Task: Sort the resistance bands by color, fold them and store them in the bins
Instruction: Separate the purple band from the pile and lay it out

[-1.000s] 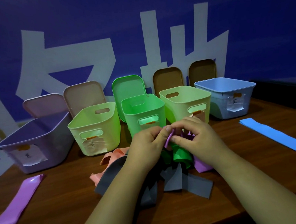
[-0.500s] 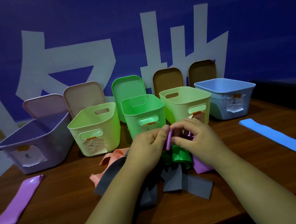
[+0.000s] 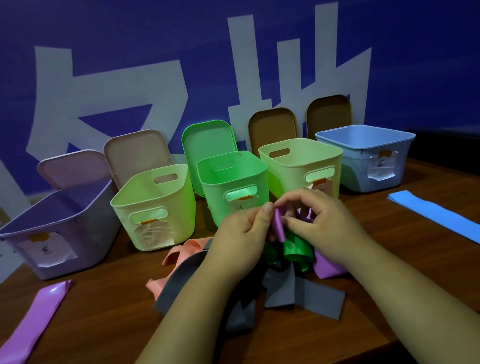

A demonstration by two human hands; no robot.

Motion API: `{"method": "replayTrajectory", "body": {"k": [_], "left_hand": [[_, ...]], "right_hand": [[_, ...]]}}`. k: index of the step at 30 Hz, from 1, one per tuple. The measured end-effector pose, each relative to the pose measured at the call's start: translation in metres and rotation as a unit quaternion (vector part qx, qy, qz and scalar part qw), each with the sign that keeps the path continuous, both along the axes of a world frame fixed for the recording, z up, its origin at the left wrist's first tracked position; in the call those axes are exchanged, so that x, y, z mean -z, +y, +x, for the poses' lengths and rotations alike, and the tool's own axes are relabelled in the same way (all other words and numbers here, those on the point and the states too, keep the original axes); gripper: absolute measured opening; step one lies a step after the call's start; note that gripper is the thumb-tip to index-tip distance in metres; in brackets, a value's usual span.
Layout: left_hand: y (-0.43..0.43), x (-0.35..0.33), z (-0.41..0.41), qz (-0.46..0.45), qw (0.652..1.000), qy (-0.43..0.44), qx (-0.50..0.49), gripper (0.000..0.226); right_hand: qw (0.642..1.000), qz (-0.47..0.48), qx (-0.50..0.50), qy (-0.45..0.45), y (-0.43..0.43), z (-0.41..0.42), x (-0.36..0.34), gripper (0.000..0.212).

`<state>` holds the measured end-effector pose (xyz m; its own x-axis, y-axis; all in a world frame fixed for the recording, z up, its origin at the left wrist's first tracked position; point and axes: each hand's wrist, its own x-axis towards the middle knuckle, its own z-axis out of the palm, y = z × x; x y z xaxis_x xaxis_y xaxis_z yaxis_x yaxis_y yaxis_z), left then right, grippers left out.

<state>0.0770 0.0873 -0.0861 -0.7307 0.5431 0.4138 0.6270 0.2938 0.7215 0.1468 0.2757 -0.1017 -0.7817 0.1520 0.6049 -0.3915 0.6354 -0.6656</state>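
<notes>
Your hands: left hand (image 3: 243,232) and right hand (image 3: 322,223) together, both pinching the purple band (image 3: 279,229).
Pile (image 3: 277,281): under them, near the green bin (image 3: 233,188).

A deep blue wall (image 3: 393,29) fills the back of the room, painted with large pale grey-white strokes (image 3: 288,73) (parts of big characters). Below it runs a dark reddish-brown wooden surface (image 3: 100,319), dimly lit, its grain faintly visible.
</notes>
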Motion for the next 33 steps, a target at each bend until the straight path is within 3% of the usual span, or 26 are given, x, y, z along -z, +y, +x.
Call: {"method": "replayTrajectory", "body": {"k": [4, 9, 20, 28, 33], "left_hand": [[-0.001, -0.001, 0.000, -0.002, 1.000, -0.004, 0.002, 0.049], [-0.003, -0.002, 0.002, -0.008, 1.000, -0.005, 0.014, 0.049], [-0.003, -0.002, 0.005, -0.007, 1.000, -0.020, 0.012, 0.051], [-0.004, -0.005, 0.010, 0.058, 0.983, -0.172, 0.039, 0.043], [-0.005, -0.007, 0.010, 0.052, 0.981, -0.180, 0.051, 0.034]], "right_hand": [[1.000, 0.007, 0.004, 0.005, -0.001, -0.001, 0.000, 0.021], [1.000, -0.004, -0.009, -0.003, -0.001, 0.001, -0.001, 0.032], [1.000, 0.001, 0.001, -0.004, -0.002, 0.003, -0.002, 0.030], [1.000, 0.012, 0.007, -0.007, -0.003, 0.002, -0.002, 0.032], [1.000, 0.023, 0.009, -0.004, -0.002, 0.002, -0.001, 0.033]]}}
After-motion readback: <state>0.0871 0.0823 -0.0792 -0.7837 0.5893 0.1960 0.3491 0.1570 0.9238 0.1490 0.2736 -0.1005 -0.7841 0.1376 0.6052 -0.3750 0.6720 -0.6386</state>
